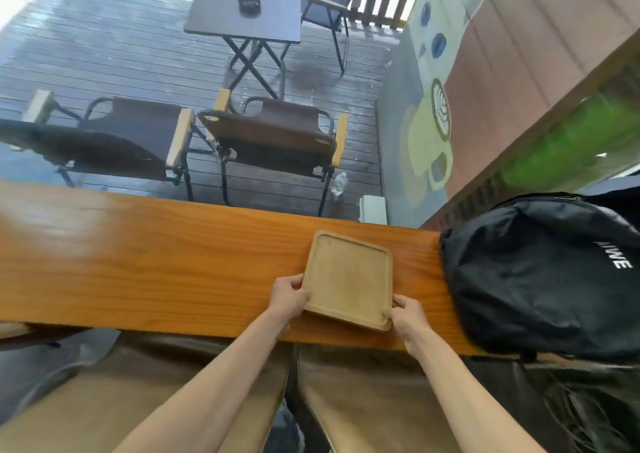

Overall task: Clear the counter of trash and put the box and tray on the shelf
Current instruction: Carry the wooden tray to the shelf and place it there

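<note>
- Head view, nearest: two bare forearms reach forward over tan trousers toward the tray (348, 277).
- The left hand (289, 298) has its grip closed on the tray's near-left edge, thumb on top; the right hand (407, 315) has its grip closed on the near-right corner.
- The empty wooden tray lies on the orange wooden surface (156, 265), turned slightly askew, close to its near edge.
- Right of the tray, apart from it, a black backpack (540, 276) rests on the same surface.
- Beyond the tray, past the surface, two folding chairs (273, 134) stand on wet decking, a water bottle (338, 184) beside one.
- Farther beyond the tray, a folding table (246, 7) carries an ashtray (249, 4).
</note>
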